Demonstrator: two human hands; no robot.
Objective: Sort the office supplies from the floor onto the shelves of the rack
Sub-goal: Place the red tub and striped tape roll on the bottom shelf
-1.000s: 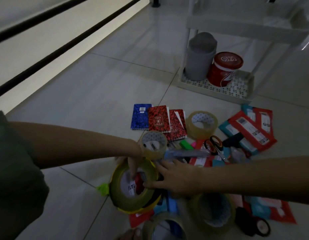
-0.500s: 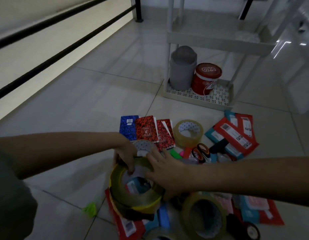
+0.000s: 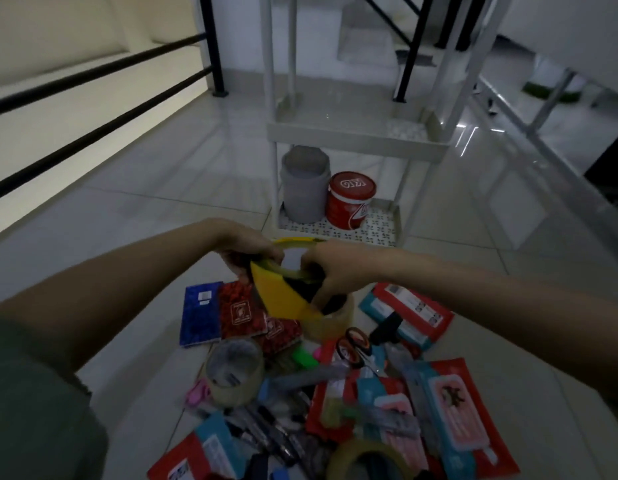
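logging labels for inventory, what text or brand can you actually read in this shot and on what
Nothing reads cleanly.
Round red tub on the rack's bottom shelf: white logo on the lid, too stylised and dim to read.
Blue notebook and red notebook: cover labels too small.
Red-and-teal packets: printing blurred.

Both hands hold a stack of tape rolls [image 3: 283, 296] (yellow on the outside) above the floor [image 3: 127, 209]: the left hand [image 3: 247, 252] grips its left rim, the right hand [image 3: 330, 268] its right rim. Below lie notebooks [image 3: 224, 313], scissors [image 3: 356, 344] and more tape [image 3: 234, 372]. Behind stands the rack [image 3: 356, 140], a red tub [image 3: 350, 199] on its bottom shelf.
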